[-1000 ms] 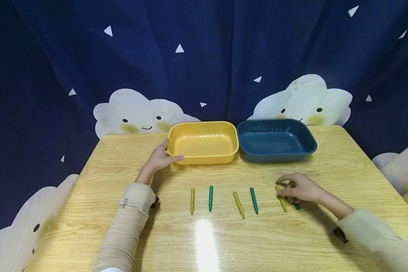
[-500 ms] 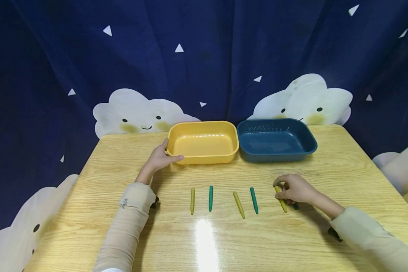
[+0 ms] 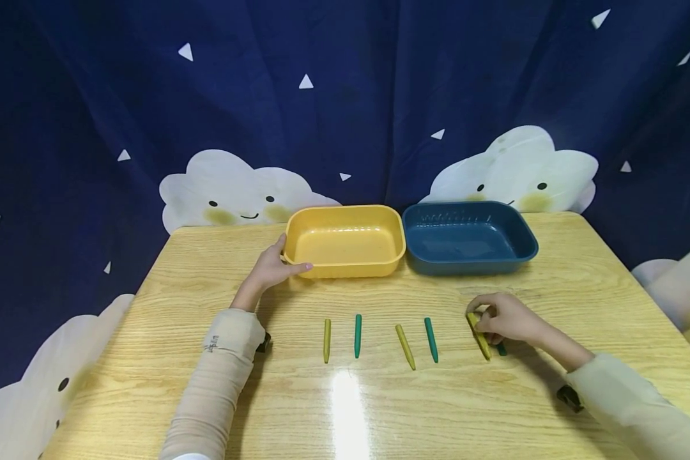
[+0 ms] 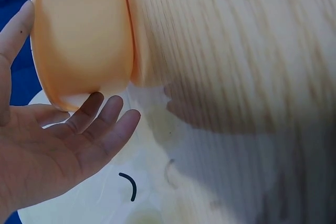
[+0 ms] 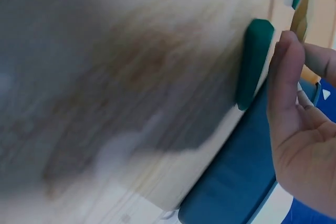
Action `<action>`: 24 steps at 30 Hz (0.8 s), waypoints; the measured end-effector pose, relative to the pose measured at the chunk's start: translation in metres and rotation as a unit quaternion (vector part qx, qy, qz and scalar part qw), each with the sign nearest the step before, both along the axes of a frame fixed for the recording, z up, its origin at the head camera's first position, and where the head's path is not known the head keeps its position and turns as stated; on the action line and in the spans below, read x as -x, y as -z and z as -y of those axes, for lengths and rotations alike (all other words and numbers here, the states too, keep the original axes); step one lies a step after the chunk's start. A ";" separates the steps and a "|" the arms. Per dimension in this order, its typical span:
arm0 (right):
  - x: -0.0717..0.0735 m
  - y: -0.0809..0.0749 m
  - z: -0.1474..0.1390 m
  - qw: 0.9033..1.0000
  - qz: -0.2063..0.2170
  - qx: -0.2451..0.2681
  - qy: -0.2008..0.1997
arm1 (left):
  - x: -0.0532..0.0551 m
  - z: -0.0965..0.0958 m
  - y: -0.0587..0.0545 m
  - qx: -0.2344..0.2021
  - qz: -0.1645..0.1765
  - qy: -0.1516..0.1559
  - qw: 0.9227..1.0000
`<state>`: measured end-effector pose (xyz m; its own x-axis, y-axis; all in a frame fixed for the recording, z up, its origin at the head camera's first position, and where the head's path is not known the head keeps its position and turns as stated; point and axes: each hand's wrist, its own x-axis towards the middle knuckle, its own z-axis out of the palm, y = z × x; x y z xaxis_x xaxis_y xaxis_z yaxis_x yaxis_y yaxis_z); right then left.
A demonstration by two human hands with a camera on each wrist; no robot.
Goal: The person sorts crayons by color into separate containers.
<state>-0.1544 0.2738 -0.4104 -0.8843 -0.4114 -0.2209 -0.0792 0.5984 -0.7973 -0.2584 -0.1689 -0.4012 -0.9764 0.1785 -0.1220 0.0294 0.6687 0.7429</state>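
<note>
In the head view my right hand (image 3: 506, 317) pinches a yellow crayon (image 3: 483, 345) between thumb and fingers, at the right end of a row of crayons. That crayon (image 5: 300, 17) also shows at the fingertips in the right wrist view. A green crayon (image 5: 254, 64) lies on the table beside it, partly hidden by the hand in the head view. My left hand (image 3: 270, 267) rests at the left end of the yellow tub (image 3: 353, 271), thumb along the front rim. Its fingers (image 4: 107, 114) look extended and loose in the left wrist view.
A dark blue tub (image 3: 468, 267) stands right against the yellow one. Between the hands lie a yellow crayon (image 3: 327, 341), a green crayon (image 3: 358, 336), another yellow crayon (image 3: 405, 347) and another green crayon (image 3: 431, 340). A blue curtain (image 3: 345, 96) hangs behind the table (image 3: 264, 409).
My right hand first shifted slightly left over the yellow crayon, then slightly back right. The crayon's lower end has moved a little to the right. The left hand stays at the yellow tub.
</note>
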 end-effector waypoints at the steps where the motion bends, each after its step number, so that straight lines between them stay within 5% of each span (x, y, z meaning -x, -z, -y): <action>1: 0.000 -0.001 -0.001 1.000 0.008 0.012 0.002 | 0.000 0.000 0.000 -0.002 -0.001 0.000 1.000; 24: 0.022 -0.025 0.012 0.993 0.028 0.117 0.003 | -0.003 -0.001 -0.003 -0.012 0.006 -0.001 1.000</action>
<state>-0.1762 0.2618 -0.3858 -0.8761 -0.4512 -0.1699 -0.0267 0.3972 -0.9174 -0.2556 -0.1681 -0.3979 -0.9755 0.1785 -0.1289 0.0190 0.6514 0.7585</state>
